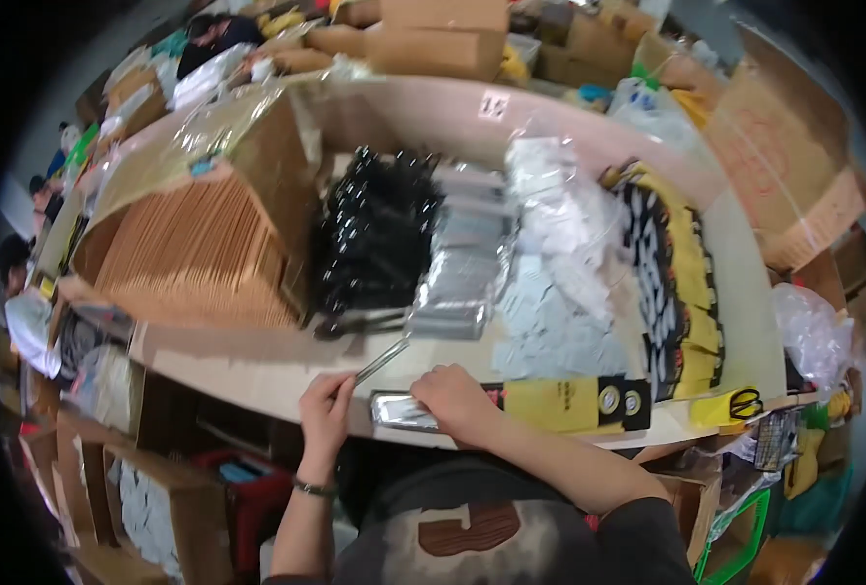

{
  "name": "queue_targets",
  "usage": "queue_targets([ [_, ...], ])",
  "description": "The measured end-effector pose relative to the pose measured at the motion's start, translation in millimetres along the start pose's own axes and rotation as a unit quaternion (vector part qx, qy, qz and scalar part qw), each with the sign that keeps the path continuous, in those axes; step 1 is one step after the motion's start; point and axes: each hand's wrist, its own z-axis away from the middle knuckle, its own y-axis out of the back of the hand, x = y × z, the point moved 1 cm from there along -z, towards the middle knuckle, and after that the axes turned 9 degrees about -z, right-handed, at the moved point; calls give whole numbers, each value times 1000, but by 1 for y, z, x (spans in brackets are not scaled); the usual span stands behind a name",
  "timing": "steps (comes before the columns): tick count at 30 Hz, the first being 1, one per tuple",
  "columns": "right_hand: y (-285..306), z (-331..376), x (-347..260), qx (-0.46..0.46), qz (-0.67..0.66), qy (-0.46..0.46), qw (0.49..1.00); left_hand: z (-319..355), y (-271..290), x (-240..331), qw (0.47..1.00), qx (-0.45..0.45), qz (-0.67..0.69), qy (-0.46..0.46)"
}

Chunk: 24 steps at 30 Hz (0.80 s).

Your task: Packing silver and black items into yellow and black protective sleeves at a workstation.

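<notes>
My left hand [324, 409] pinches the near end of a thin, silvery strip-like thing [382, 360], its far end pointing up and right; its exact kind is too small to tell. With curled fingers, my right hand [457, 402] grips a shiny clear plastic packet [397, 410] at the table's front edge. What lies under those fingers is hidden. Just right of that hand, partly behind the forearm, lies a flat yellow and black package [550, 404]. Beyond both hands is a pile of silvery plastic-wrapped pieces [462, 258].
Left on the table [218, 353] stands an open carton [291, 156] packed with brown cardboard sheets. Glossy black wrapped items [374, 229], white packets [559, 312] and yellow-black packages [691, 292] fill the middle and right. Black-handled scissors [745, 403] lie at the right corner. Cartons surround the table.
</notes>
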Motion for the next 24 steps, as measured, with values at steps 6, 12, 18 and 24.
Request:
queue_targets([
  [6,16,10,-14,172,153,89,969,13,-12,-5,993,-32,98,55],
  [12,2,55,-3,-49,218,155,962,16,-30,3,960,-185,-100,-186],
  [18,-16,68,9,-26,237,172,956,-104,75,-20,988,111,36,-96],
  [24,-3,65,7,-4,239,174,955,-201,126,-1,934,16,-354,-50],
])
